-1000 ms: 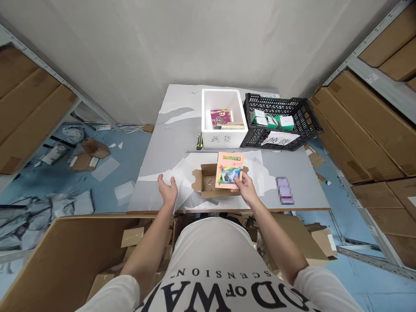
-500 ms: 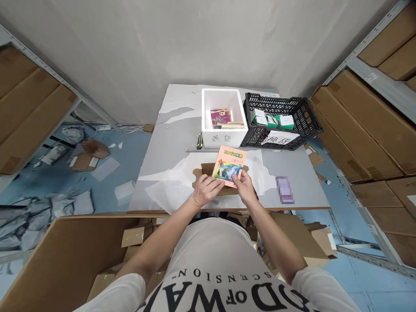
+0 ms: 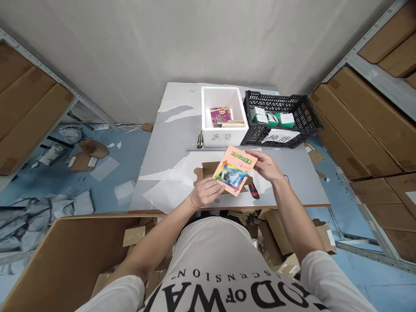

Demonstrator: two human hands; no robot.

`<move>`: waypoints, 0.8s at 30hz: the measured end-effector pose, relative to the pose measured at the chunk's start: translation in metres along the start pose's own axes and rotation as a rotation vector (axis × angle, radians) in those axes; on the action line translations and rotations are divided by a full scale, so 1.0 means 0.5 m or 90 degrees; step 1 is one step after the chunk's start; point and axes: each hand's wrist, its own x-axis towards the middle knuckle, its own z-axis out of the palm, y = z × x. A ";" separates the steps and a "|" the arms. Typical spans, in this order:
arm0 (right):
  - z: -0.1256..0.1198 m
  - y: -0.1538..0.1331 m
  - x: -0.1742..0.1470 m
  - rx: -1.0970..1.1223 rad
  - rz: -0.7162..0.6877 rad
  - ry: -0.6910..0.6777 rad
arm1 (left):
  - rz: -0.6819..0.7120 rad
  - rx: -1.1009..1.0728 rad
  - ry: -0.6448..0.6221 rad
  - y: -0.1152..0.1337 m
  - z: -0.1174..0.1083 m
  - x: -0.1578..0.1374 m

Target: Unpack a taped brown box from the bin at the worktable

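Seen from above, both hands held a thin orange booklet [image 3: 236, 169] tilted above an open cardboard box [image 3: 208, 171] on the grey counter [image 3: 169, 143]. The left hand [image 3: 204, 193] gripped its near corner, fingers closed on it; the right hand [image 3: 264, 164] pinched its far right edge. A red-handled tool [image 3: 254, 190] lay just beside the box. Behind stood a white foam box [image 3: 222, 115] and a black crate [image 3: 281, 119].
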 end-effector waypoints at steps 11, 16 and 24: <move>-0.007 -0.104 0.008 -0.297 -0.233 -0.131 | -0.004 -0.003 0.023 0.002 -0.018 0.011; -0.017 -0.134 0.012 -0.387 -0.337 -0.080 | -0.154 -0.050 0.114 0.003 -0.006 0.013; 0.000 -0.174 0.032 -0.394 -0.328 -0.052 | -0.635 -0.280 0.340 0.060 0.024 0.050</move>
